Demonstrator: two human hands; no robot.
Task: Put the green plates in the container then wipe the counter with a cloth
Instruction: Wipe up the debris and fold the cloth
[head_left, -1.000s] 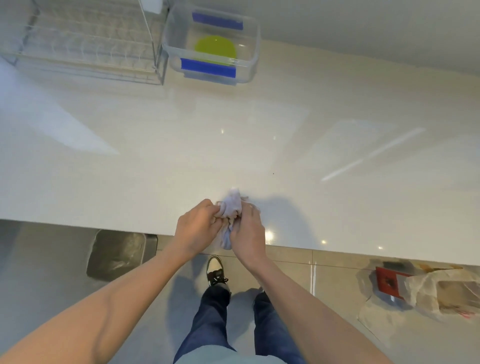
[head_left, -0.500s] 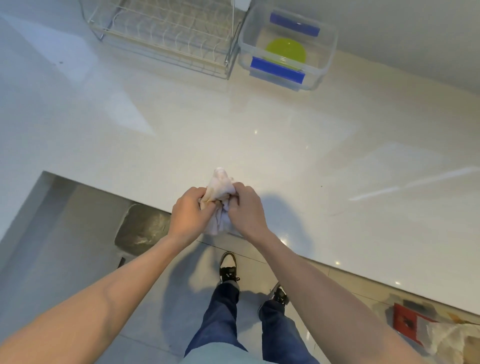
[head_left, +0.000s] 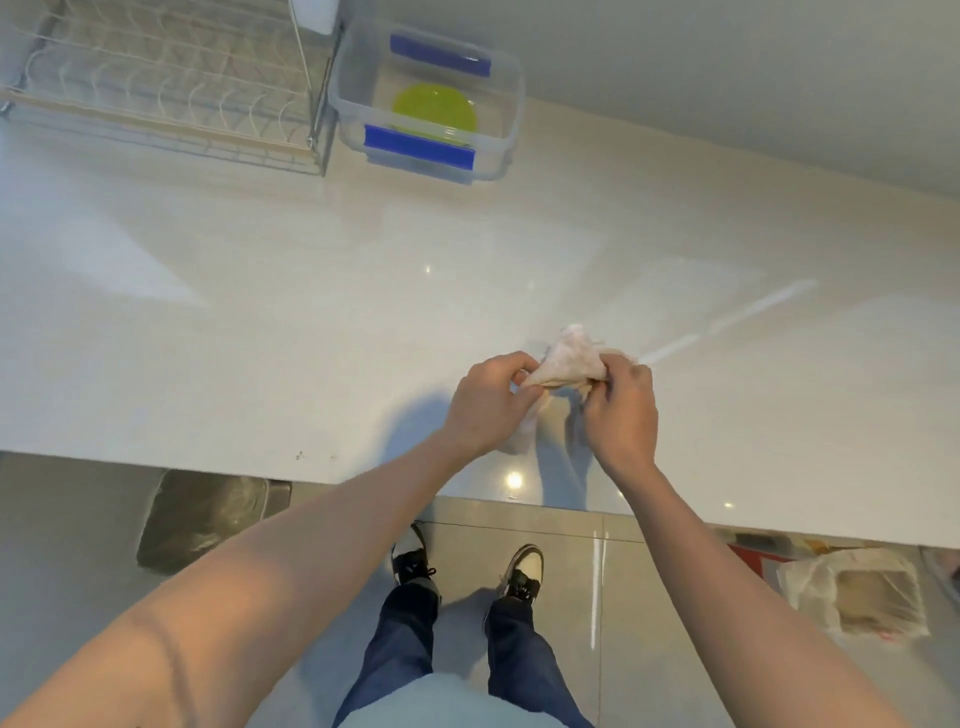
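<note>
A green plate (head_left: 434, 111) lies flat inside a clear plastic container (head_left: 511, 111) with blue clips at the back of the glossy white counter (head_left: 291, 322). A crumpled pale cloth (head_left: 571, 358) is held above the counter near its front edge. My left hand (head_left: 491, 402) pinches its left end and my right hand (head_left: 621, 410) grips its right end. The cloth is stretched between both hands, with part of it hanging behind my left hand.
A wire dish rack (head_left: 161, 88) stands left of the container at the back. Small dark specks (head_left: 311, 456) sit near the counter's front edge. On the floor below are a lined bin (head_left: 202, 514) at left and bags (head_left: 857, 592) at right.
My hands moved from the counter's edge forward over its surface and drew apart, spreading the bunched cloth between them. The view also swung, shifting the rack and container.
</note>
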